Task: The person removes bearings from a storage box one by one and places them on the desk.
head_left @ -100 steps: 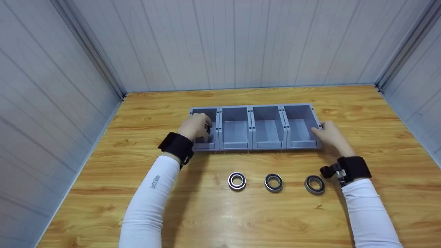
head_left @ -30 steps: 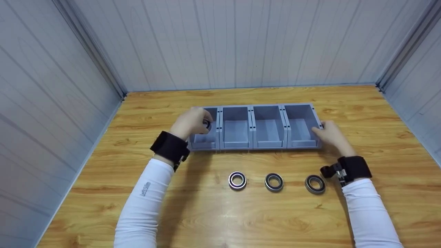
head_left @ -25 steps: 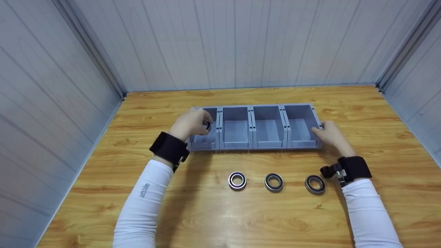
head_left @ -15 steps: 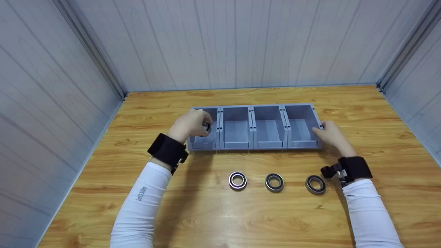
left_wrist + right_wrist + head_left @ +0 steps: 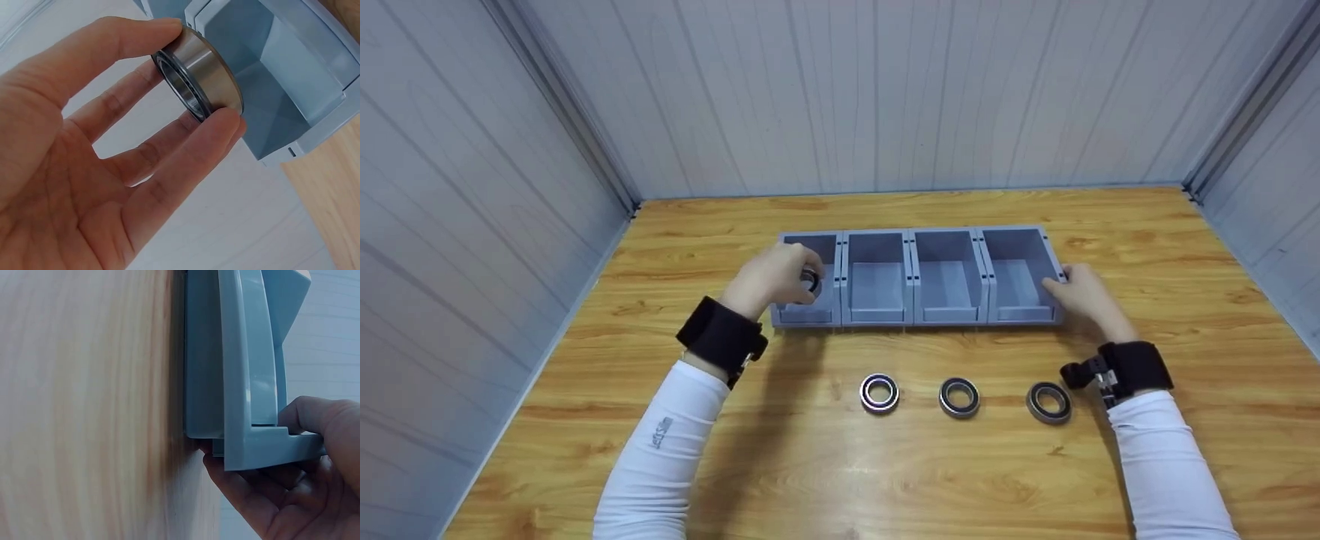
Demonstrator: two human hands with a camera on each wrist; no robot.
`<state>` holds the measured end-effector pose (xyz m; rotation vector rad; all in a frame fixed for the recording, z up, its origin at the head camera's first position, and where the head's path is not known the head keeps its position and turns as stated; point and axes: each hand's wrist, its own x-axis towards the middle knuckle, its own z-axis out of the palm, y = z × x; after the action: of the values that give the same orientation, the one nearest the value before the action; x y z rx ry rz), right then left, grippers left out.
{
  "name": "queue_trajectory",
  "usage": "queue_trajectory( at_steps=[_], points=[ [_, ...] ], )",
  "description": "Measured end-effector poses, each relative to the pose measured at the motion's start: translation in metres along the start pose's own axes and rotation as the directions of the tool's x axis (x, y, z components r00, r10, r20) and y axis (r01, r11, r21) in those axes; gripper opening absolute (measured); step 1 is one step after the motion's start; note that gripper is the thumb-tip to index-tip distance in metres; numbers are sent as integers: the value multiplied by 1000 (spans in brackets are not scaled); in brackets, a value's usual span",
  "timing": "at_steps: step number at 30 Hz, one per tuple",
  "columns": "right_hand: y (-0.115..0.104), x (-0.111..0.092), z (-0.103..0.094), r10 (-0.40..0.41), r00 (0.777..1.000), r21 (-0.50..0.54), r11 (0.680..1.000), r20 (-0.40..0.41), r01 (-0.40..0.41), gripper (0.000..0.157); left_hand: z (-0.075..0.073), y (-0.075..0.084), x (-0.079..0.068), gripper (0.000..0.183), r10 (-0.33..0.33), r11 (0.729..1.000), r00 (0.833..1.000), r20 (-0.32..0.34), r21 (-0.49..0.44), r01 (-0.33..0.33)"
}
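Observation:
My left hand pinches a ball bearing by its outer ring between thumb and fingers. In the head view, that bearing is partly covered by the fingers and overlaps the leftmost compartment of a grey row of joined bins. The left wrist view shows the bearing tilted, with the bin walls just beyond it. At the other end of the row, my right hand grips the outer side wall of the rightmost bin, thumb over the rim and fingers underneath along the outside.
Three more bearings lie spaced out on the wooden table in front of the bins: a left one, a middle one and a right one near the right wrist camera. A white panelled wall stands behind, with side walls left and right.
The left hand has risen out of the leftmost bin and drawn slightly left, still holding the bearing. In the last half second it has dipped a little. The right hand keeps its grip.

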<state>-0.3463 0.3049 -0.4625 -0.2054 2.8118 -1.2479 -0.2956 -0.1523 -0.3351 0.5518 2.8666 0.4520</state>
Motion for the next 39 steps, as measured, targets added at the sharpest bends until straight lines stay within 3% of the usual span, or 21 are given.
queue_trajectory(
  at_steps=[26, 39],
  points=[
    [0, -2, -3, -6, 1000, -6, 1000, -7, 6, 39, 4, 3, -23, 38, 18, 999, 998, 66, -29, -16],
    [-1, -1, -2, 26, 1000, -8, 1000, 8, -26, 44, 11, -3, -34, 37, 29, 999, 996, 88, -43, -25]
  ],
)
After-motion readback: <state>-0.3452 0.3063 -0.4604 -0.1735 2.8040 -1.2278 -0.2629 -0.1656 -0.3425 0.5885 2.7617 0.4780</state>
